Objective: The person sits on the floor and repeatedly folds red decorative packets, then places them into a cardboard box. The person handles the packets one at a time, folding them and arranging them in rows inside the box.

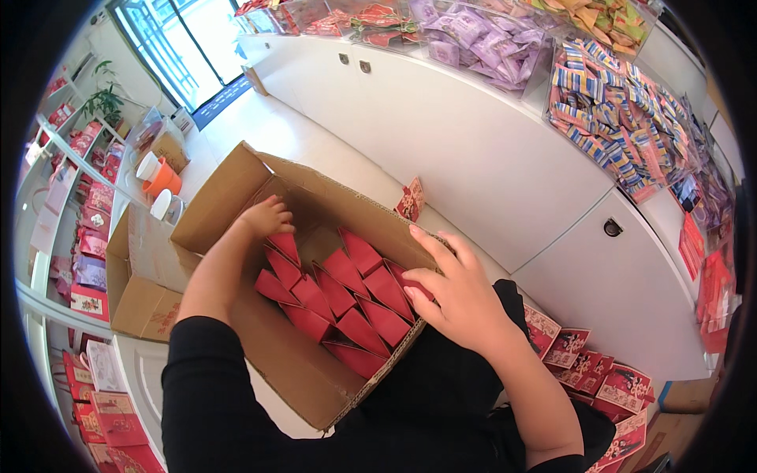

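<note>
An open cardboard box (295, 378) stands before me, with rows of red folded paper boxes (310, 295) packed on its floor. My left hand (269, 217) is inside at the far left end, its fingers on the top of a red paper box (285, 245); the fingertips are partly hidden, so whether it grips the box is unclear. Over the right rim is my right hand (452, 290), fingers spread above the near right corner. A red paper piece lies under its fingers, and I cannot tell whether they touch it.
White cabinets (437, 136) run along the right, topped by clear bins of wrapped packets (621, 118). Red printed gift boxes (591, 366) lie at lower right. Another cardboard box (145, 301) and shelves with red bags (89, 236) are at left.
</note>
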